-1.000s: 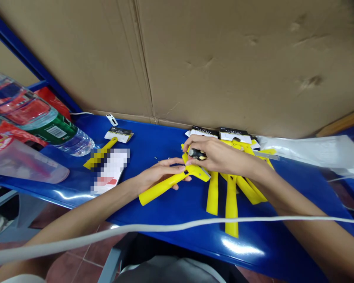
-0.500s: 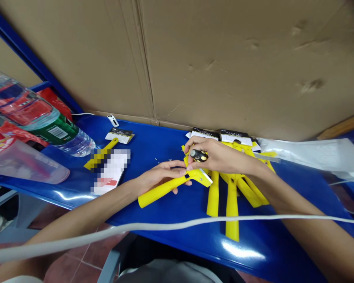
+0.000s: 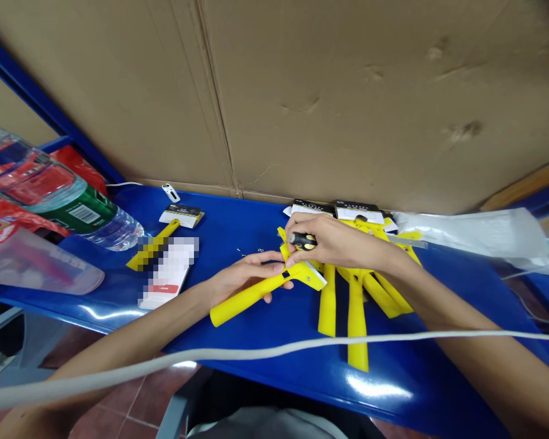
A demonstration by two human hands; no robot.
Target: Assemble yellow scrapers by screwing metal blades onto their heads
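My left hand (image 3: 251, 272) is closed around the neck of a yellow scraper (image 3: 247, 300), whose handle points toward me and to the left. Its wide head, with a pale blade edge, faces right. A short screwdriver (image 3: 303, 241) with a black and yellow handle is in my right hand (image 3: 318, 238), at the scraper's head; its tip is hidden by the fingers. Right beside my right hand lie several more yellow scrapers (image 3: 357, 323) in a pile. A few tiny metal parts (image 3: 260, 250) lie on the blue table behind my left hand.
On the blue table (image 3: 238, 225), a water bottle (image 3: 80, 204) and a translucent cup (image 3: 50, 265) stand at left. Nearby are a phone-like item (image 3: 167, 280), another scraper (image 3: 155, 244) and a card package (image 3: 180, 215). Plastic bags (image 3: 476, 238) lie right. A white cable (image 3: 302, 346) crosses in front.
The whole view has shifted slightly. Both hands keep their hold on the scraper and screwdriver; the screwdriver handle is turned a little.
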